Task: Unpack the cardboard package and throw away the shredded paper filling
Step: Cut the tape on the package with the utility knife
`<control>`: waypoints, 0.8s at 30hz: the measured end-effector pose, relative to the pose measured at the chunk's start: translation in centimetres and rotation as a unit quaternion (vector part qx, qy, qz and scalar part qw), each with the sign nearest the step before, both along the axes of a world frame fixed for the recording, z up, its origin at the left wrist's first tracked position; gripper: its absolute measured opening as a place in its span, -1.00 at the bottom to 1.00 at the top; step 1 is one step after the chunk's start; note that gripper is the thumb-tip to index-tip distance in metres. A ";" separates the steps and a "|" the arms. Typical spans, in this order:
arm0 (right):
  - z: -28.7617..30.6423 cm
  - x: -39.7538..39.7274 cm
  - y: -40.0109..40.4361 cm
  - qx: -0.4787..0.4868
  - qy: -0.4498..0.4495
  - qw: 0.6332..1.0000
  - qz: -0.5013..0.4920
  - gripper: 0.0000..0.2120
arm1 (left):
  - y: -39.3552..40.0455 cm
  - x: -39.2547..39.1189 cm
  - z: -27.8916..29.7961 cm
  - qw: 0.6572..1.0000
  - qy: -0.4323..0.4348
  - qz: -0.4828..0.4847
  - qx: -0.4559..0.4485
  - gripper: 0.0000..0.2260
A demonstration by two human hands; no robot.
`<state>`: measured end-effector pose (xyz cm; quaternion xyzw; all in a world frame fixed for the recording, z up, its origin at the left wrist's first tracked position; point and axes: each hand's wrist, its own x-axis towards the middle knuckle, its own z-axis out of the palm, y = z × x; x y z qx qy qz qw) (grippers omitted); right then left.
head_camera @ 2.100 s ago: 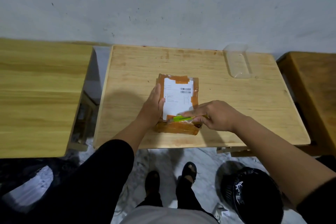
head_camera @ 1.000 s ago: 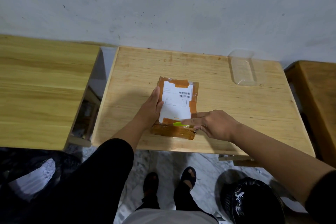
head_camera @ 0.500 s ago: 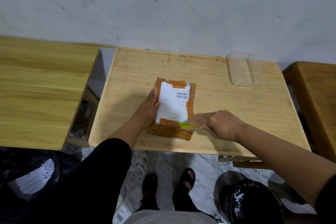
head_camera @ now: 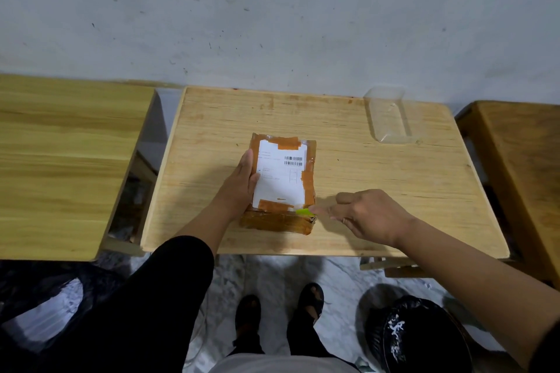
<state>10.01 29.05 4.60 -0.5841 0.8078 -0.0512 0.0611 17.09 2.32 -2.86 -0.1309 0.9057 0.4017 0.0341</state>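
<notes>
A small cardboard package point(head_camera: 281, 182), wrapped in brown tape with a white shipping label, lies in the middle of a light wooden table point(head_camera: 378, 185). My left hand point(head_camera: 241, 185) presses flat against the package's left side, thumb on the label. My right hand point(head_camera: 368, 212) sits just right of the package's near right corner and pinches a small green cutter point(head_camera: 304, 212), whose tip rests on the taped near edge. The package is sealed; no filling shows.
A clear plastic tray point(head_camera: 389, 113) lies at the table's far right. Wooden tables stand on the left point(head_camera: 60, 160) and right point(head_camera: 521, 160). A bin lined with a black bag point(head_camera: 415, 336) stands on the floor at lower right; another black bag point(head_camera: 39, 324) is at lower left.
The green cutter has slid from the middle of the package's near edge to its right corner, my right hand moving right with it. The left hand has stayed on the package.
</notes>
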 end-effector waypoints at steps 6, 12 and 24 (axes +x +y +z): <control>-0.3 2.1 -2.4 -0.019 0.032 0.999 -0.010 -0.57 | 0.0 0.0 -0.2 1.000 -0.003 0.000 0.000 -0.49; -0.2 2.6 -3.2 -0.001 0.092 0.996 -0.013 -0.57 | 0.2 -0.3 0.3 1.000 0.002 -0.008 0.002 -0.49; 0.4 0.8 0.3 0.059 -0.022 0.994 -0.087 -0.62 | 0.1 -0.3 0.2 1.000 0.003 -0.012 0.009 -0.50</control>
